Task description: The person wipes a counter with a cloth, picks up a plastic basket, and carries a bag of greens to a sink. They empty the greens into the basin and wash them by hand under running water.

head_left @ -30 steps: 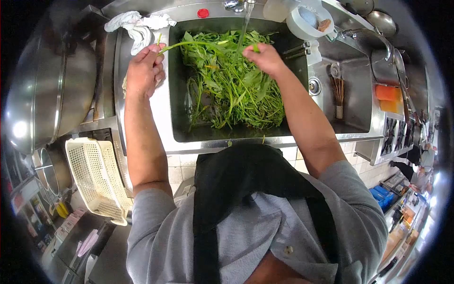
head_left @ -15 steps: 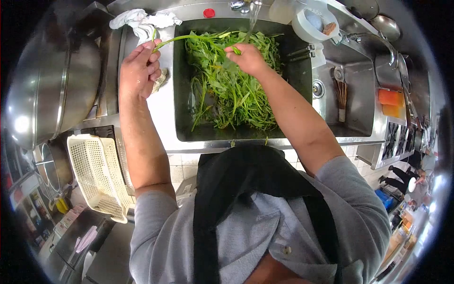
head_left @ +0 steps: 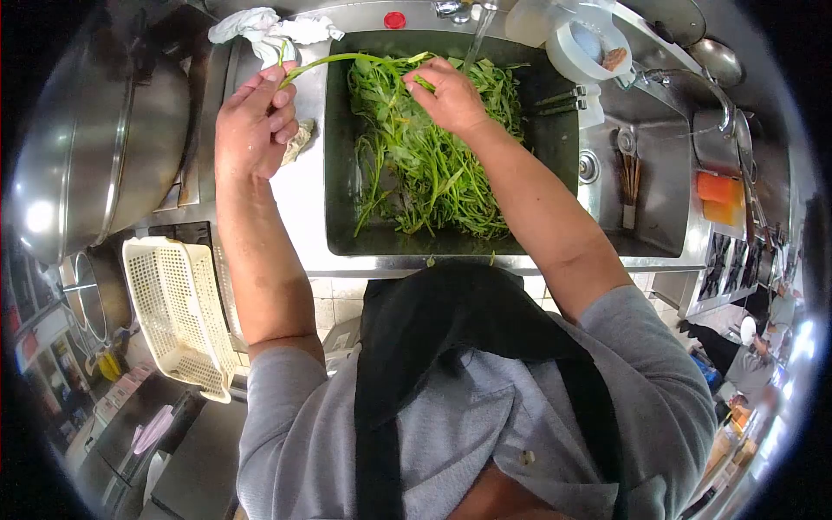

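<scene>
A long green stem (head_left: 351, 57) arches between my two hands. My left hand (head_left: 256, 117) grips its left end above the metal counter, left of the sink. Over the heap, my right hand (head_left: 449, 94) pinches the stem's other end, with a short green piece showing at the fingertips. Leafy greens (head_left: 433, 173) with long stems fill much of the dark sink basin (head_left: 342, 234). Water runs from the tap (head_left: 481, 35) at the back into this basin.
White cloth (head_left: 260, 33) and a red lid (head_left: 394, 20) lie behind. A white container (head_left: 585, 48) stands over a second basin (head_left: 650, 217) holding a brush. A cream plastic basket (head_left: 178, 312) is at lower left, a large metal pot (head_left: 130, 139) at left. Another person (head_left: 737, 351) is far right.
My right hand has shifted slightly up and its fingers have turned on the stem. The view has moved slightly, and the distant person's position differs.
</scene>
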`<state>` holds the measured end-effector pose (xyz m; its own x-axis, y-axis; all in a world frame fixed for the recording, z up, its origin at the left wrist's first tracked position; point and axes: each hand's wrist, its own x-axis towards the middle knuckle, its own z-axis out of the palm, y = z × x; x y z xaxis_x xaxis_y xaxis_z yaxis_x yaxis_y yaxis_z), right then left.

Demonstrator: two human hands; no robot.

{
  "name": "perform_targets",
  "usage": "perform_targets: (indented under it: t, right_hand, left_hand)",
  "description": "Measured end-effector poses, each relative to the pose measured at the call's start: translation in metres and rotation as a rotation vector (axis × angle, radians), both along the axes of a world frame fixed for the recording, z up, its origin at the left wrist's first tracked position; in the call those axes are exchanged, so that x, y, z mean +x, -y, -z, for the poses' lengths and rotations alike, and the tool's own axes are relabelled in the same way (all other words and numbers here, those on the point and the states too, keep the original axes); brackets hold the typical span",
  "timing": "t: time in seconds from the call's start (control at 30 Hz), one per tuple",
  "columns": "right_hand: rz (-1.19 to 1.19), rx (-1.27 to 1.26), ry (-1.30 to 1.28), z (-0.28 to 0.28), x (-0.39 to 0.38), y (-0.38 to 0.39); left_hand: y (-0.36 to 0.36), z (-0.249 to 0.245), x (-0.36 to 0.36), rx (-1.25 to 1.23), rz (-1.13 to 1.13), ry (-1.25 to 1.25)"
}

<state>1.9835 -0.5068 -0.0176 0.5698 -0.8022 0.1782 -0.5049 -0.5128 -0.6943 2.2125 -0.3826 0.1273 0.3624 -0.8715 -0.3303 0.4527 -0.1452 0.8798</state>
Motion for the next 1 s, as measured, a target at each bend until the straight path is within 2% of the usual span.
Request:
perform_targets:
  t: [0.13, 0.27, 0.33, 0.37, 0.43, 0.47, 0.5, 0.57, 0.63, 0.67, 0.73, 0.87, 0.9, 0.93, 0.97, 1.0]
  right_hand:
    - [-0.038, 0.021, -0.030, -0.008, 0.003, -0.002]
    - [0.011, 0.037, -0.005, 0.011, 0.004, 0.006]
    - [0.124, 0.177, 0.104, 0.018, 0.003, 0.012]
    - [0.124, 0.178, 0.103, 0.002, 0.004, 0.009]
    - [0.328, 0.549, 0.124, -0.027, 0.004, 0.007]
    - [0.318, 0.490, 0.250, -0.015, -0.001, 0.015]
    - [0.322, 0.492, 0.248, -0.010, -0.008, 0.022]
    - [0.392, 0.721, 0.390, -0.005, -0.020, 0.035]
    - [0.421, 0.765, 0.413, -0.002, -0.029, 0.040]
    - [0.349, 0.759, 0.453, -0.004, -0.034, 0.042]
    - [0.238, 0.753, 0.493, -0.019, -0.040, 0.038]
    - [0.164, 0.764, 0.532, -0.035, -0.041, 0.045]
    - [0.160, 0.735, 0.561, -0.039, -0.040, 0.047]
    - [0.156, 0.706, 0.589, -0.040, -0.040, 0.049]
    - [0.156, 0.706, 0.587, -0.038, -0.040, 0.053]
    - [0.107, 0.679, 0.652, -0.036, -0.041, 0.060]
  left_hand:
    - [-0.001, -0.002, 0.001, 0.000, 0.006, 0.009]
    - [-0.003, -0.001, 0.001, -0.007, -0.024, 0.018]
    - [-0.005, 0.000, 0.000, -0.007, -0.040, 0.027]
    - [-0.007, 0.000, -0.003, 0.021, -0.056, 0.066]
    - [-0.013, 0.000, -0.004, 0.050, -0.070, 0.104]
    - [-0.019, 0.002, -0.001, 0.029, -0.089, 0.106]
    - [-0.025, 0.002, 0.002, 0.010, -0.108, 0.108]
    - [-0.037, -0.007, 0.003, 0.077, -0.230, 0.241]
    - [-0.054, 0.006, 0.017, 0.114, -0.233, 0.388]
    - [-0.061, 0.010, 0.015, 0.115, -0.231, 0.386]
    - [-0.075, 0.019, 0.011, 0.253, -0.108, 0.507]
    - [-0.089, 0.061, -0.022, 0.492, 0.108, 0.723]
    - [-0.097, 0.104, -0.017, 0.379, 0.154, 0.801]
    - [-0.098, 0.122, -0.022, 0.431, 0.232, 0.808]
    - [-0.099, 0.143, -0.029, 0.451, 0.291, 0.971]
    - [-0.102, 0.162, -0.032, 0.492, 0.369, 1.003]
